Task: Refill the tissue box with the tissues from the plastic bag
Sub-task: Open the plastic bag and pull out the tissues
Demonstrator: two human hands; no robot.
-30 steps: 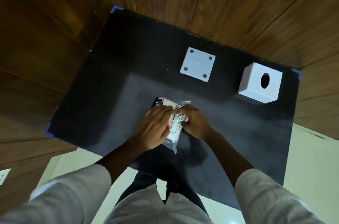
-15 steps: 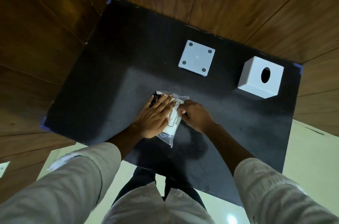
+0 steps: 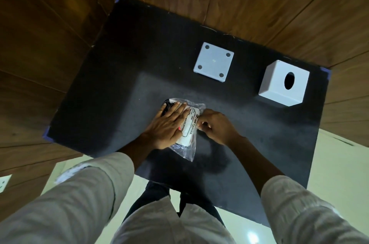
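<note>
Left hand (image 3: 166, 125) is lying flat, fingers (image 3: 175, 108) spread out straight and pressed on top of the plastic bag (image 3: 186, 129), pinning it to the worktop (image 3: 119, 75). Right hand (image 3: 216, 126) has its fingers (image 3: 202, 123) curled in tight, pinching the right edge of the bag. The bag's clear with a white wad of tissues inside and some black print on the label, sitting near the middle of the dark worktop, close to the near edge. The loose end of the plastic sticks out toward the person.

Further back there's the white tissue box (image 3: 283, 83), far right, round hole showing on top, well apart from the bag. Left of that is a flat white square plate (image 3: 213, 62) with four dots at the corners, lying on its own. Wood panelling sits behind the worktop.
</note>
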